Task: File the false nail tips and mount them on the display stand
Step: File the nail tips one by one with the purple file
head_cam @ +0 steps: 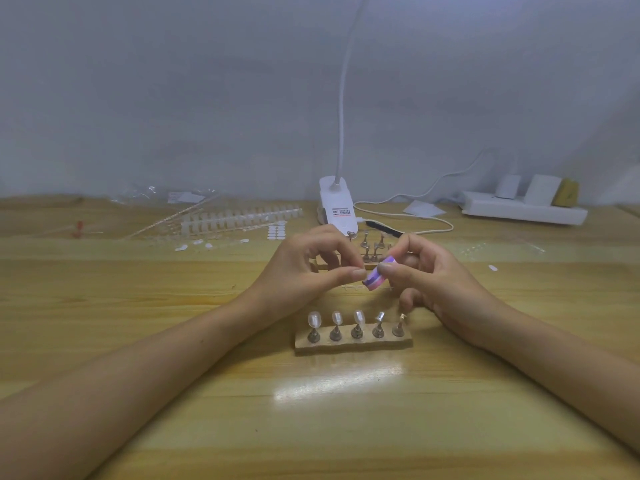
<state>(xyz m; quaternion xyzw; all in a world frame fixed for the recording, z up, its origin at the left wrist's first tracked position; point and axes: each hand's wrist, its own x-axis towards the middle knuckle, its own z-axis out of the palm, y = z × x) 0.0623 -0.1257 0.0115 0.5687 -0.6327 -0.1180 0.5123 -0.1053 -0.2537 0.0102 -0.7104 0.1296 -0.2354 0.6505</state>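
Pinching the file block (375, 279) beyond the display stand (353, 344), right hand (434, 277); left hand (304, 268) touching it, grip unclear.

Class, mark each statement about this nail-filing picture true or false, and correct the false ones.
1. The right hand holds the pink and purple filing block. True.
2. The near stand is bare. False: at least three of its pegs carry nail tips.
3. The lamp sits at the table's left end. False: its base is at the back, near the middle.
4. The power strip lies at the back right. True.
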